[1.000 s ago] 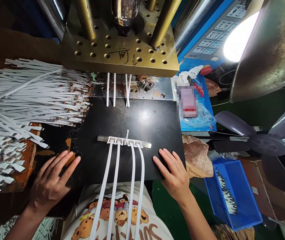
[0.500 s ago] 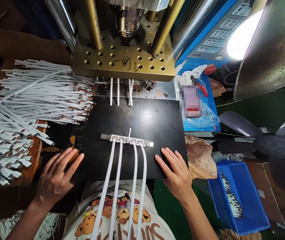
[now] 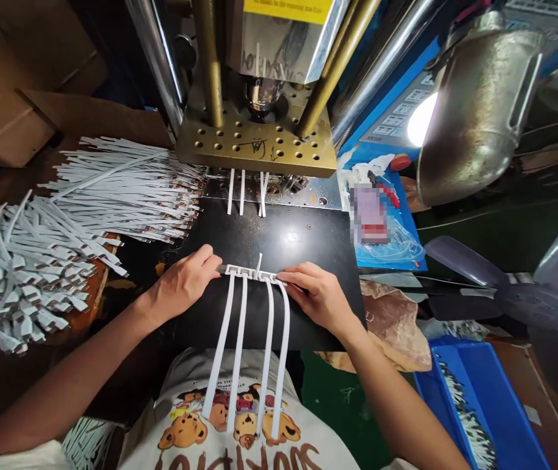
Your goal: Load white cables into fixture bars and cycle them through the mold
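Observation:
A thin metal bar with white plastic moulded pieces (image 3: 252,271) lies across the black worktop (image 3: 210,320). Several flat white cables (image 3: 239,326) run from it toward my shirt. My left hand (image 3: 188,281) pinches the bar's left end between thumb and fingers. At the opposite end, my right hand (image 3: 315,290) is closed on the bar, its fingertips beside the outermost white piece. A short white stub sticks up from the middle of the row. Beyond, more white cable ends (image 3: 247,192) poke out from under the brass press plate (image 3: 254,153).
Piles of white cables (image 3: 132,189) with metal-tipped ends lie on the left. To the right are a blue tray (image 3: 406,254) with a pixelated object, brown paper (image 3: 396,320), a fan (image 3: 528,294) and a blue bin (image 3: 508,405). A metal lamp (image 3: 479,111) overhangs the right side.
Both hands have moved inward from lying spread at the worktop's sides and now grip the bar's two ends. The camera view has shifted slightly.

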The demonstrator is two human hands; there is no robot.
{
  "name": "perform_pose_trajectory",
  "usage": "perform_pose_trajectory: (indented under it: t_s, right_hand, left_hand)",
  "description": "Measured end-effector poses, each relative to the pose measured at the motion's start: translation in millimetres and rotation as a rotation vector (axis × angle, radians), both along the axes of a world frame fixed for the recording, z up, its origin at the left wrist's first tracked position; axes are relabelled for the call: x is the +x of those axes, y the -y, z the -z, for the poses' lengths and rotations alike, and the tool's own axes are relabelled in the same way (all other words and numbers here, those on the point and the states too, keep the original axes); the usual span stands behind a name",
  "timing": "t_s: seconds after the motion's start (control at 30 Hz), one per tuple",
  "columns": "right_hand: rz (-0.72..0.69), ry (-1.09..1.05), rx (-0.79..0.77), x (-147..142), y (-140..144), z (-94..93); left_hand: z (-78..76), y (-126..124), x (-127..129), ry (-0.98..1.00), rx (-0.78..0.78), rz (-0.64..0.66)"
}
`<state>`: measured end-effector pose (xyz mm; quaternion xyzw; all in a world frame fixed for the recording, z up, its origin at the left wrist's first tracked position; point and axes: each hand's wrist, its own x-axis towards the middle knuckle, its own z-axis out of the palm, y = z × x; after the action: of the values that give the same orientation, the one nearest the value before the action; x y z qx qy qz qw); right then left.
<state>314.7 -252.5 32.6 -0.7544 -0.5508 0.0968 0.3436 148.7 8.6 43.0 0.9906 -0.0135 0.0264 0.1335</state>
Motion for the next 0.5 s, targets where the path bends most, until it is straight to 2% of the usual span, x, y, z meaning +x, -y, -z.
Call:
perform_pose_trajectory:
  t_s: [0.1, 0.17, 0.23, 0.3, 0.33, 0.4, 0.43, 0.5]
  right_hand:
    - [-0.165, -0.175, -0.061, 23, -23, -1.9]
    - [-0.196, -0.309, -0.096, 34, -54, 1.7]
    - [-0.060, -0.400, -0.088, 42, -95, 6.4]
    - [0.190, -0.399, -0.021, 52, -128, 7.2]
    - [0.297, -0.368, 0.011, 57, -135, 6.1]
    - [0.432, -0.306, 0.049, 64, -123, 5.3]
    - [0.485, -0.289, 0.061, 66, -103, 7.2]
    - [0.626, -0.309, 0.096, 64, -41, 15.6]
  left_hand:
    - [-5.5, -1, 2, -0.077, -0.049, 0.055]
    - [-8.8, 0, 1, -0.086, -0.045, 0.084]
    - [-11.0, 3, 0, -0.077, -0.039, 0.079]
    - [-12.0, 5, -1, -0.078, -0.034, 0.054]
    - [-12.0, 6, -2, -0.080, -0.031, 0.042]
    - [-10.6, 7, -6, -0.081, -0.028, 0.027]
    - [-9.1, 8, -8, -0.075, -0.028, 0.022]
    - [-4.6, 9, -12, -0.057, -0.029, 0.014]
